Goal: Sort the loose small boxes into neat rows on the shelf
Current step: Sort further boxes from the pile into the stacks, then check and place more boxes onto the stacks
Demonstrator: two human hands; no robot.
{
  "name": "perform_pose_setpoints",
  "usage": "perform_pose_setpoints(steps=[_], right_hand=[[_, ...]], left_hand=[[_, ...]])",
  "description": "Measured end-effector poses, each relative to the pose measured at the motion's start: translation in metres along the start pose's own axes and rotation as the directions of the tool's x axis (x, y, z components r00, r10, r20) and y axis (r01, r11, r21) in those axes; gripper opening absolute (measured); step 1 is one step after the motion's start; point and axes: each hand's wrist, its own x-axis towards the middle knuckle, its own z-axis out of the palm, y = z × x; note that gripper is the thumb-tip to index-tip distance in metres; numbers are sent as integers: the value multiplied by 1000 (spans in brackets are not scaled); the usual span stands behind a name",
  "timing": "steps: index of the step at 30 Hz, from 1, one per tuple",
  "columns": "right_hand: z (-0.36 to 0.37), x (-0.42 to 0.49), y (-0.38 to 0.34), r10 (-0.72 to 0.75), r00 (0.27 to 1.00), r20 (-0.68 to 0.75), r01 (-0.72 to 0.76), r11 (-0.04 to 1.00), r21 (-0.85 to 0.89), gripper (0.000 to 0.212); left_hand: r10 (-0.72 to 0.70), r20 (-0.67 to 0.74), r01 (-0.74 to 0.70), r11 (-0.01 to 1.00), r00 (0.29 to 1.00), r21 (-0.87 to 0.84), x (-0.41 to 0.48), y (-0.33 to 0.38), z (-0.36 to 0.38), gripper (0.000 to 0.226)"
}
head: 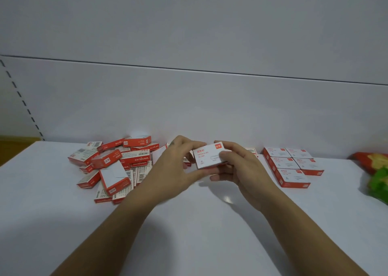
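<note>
Roughly a small part done, judging by the layout. At far left, past the slotted upright (21,101) and well in from the shelf's left edge, a loose pile of boxes (113,166), tumbled at all angles, some on edge, some overlapping, reaching nearly to the back panel (189,108): the bulk of the job, by the look of it. Just right of the pile, the left hand (176,166) and the right hand (237,166) raised above the shelf (199,233), each grip closed on an end of one held box (207,157), printed white face up, slightly tilted, clear of the shelf. Behind the right hand, a further box or two (251,149) by the back panel, mostly hidden. Further right, the sorted block (291,164): five boxes lying flat, touching, edges aligned, in two columns, the front-right place unfilled and probably the next slot. Open white shelf in front of pile, hands and block alike, so ample room for a low carry across; little to spare behind, with the panel close. At far right, a red-and-green packet (375,170), near the block but apart, a likely limit on rightward spread of the rows. Front edge of the shelf out of view.
</note>
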Motion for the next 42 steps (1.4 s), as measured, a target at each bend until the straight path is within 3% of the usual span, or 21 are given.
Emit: perform_pose_setpoints(steps=[3,5,8,12,18,24,36,42], right_hand=[[-4,2,2,-96,994,-49,81,967,-242,35],[-9,1,3,-266,964,-23,214,823,-526,46],[-13,-1,0,-413,900,142,369,546,-752,59],[-16,0,-11,-439,868,233,368,252,-895,59],[-22,-9,-30,-296,906,303,324,24,-946,60],[-66,-25,-29,-252,932,262,271,-2,-963,57],[-211,-30,-44,-273,956,-110,-97,61,-993,53],[-241,-40,-17,-223,962,-160,-132,133,-982,56]], left_hand=[[-18,-72,19,1000,997,20,4,-5,-2,55],[-6,-99,9,999,995,33,4,-6,-2,56],[33,-113,-29,999,993,38,4,-5,0,56],[79,-122,-72,995,989,65,3,-3,6,55],[52,-96,-45,996,994,82,-1,1,21,55],[85,39,-90,984,996,152,4,17,47,51],[22,264,-108,942,964,319,37,67,131,36],[-81,254,-55,871,964,489,49,78,184,41]])
